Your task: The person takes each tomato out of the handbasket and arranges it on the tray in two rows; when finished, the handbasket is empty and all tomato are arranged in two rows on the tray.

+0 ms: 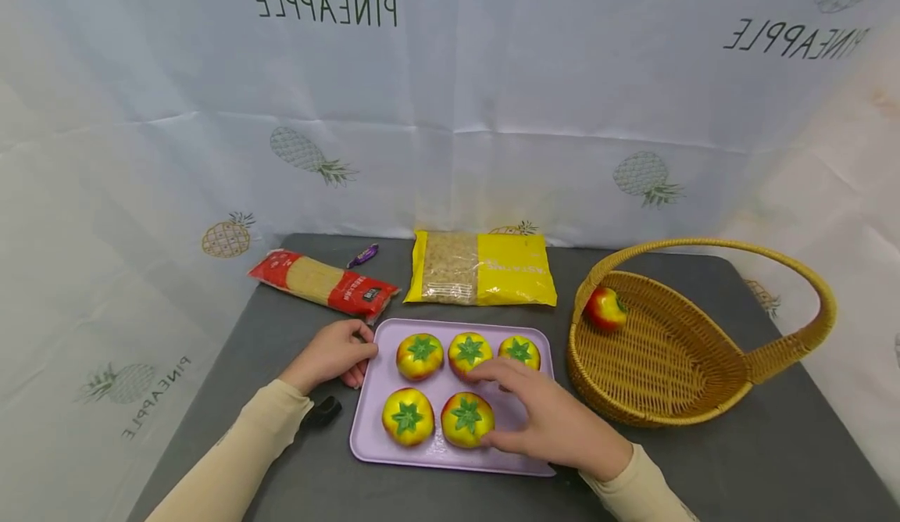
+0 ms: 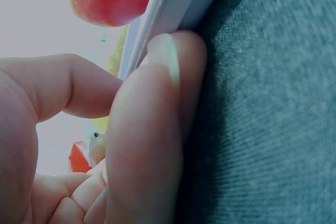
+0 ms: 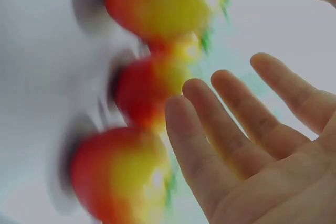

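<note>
Left hand (image 1: 332, 354): grips the lilac tray (image 1: 378, 440) rim at 9 o'clock.
Right hand (image 1: 544, 420): fingers spread, empty, over the tray's tomatoes (image 1: 467, 418), perhaps touching one.
Basket (image 1: 787, 348): at 3 o'clock on the table (image 1: 773, 467).

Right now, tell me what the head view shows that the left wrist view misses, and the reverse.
Only the head view shows the wicker basket with one fruit inside, the yellow packet, the red noodle packet, five fruits on the tray, and the right hand spread open above them. Only the left wrist view shows, close up, the thumb pressed against the tray's raised edge. Both show the left hand gripping the lilac tray on the grey table.
</note>
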The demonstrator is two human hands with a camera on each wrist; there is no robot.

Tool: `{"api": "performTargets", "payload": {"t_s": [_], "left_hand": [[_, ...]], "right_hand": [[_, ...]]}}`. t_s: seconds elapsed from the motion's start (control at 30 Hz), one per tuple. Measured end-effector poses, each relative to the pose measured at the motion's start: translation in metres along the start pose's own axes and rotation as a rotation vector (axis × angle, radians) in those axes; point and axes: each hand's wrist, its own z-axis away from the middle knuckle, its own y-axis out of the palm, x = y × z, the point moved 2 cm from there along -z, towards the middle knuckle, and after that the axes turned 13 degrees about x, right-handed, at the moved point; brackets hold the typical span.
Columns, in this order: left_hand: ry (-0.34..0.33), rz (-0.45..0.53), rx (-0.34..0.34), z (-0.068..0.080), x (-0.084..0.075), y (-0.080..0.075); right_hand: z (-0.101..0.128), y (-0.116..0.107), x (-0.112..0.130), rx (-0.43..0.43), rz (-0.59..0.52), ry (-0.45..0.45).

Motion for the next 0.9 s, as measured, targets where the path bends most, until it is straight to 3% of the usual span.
{"api": "performTargets", "payload": {"t_s": [0.2, 0.4, 0.67, 0.9], "left_hand": [[0.024, 0.013, 0.006, 0.001, 0.001, 0.001], [0.019, 0.005, 0.008, 0.001, -0.001, 0.0], [-0.002, -0.002, -0.003, 0.001, 0.001, -0.002], [-0.001, 0.003, -0.009, 0.002, 0.0, 0.002]], "right_hand": [[0.032, -0.043, -0.007, -0.145, 0.124, 0.022], [0.072, -0.092, -0.025, -0.243, 0.104, 0.173], [0.09, -0.148, -0.075, -0.213, -0.052, 0.348], [0.084, -0.163, -0.121, -0.176, -0.138, 0.423]]}}
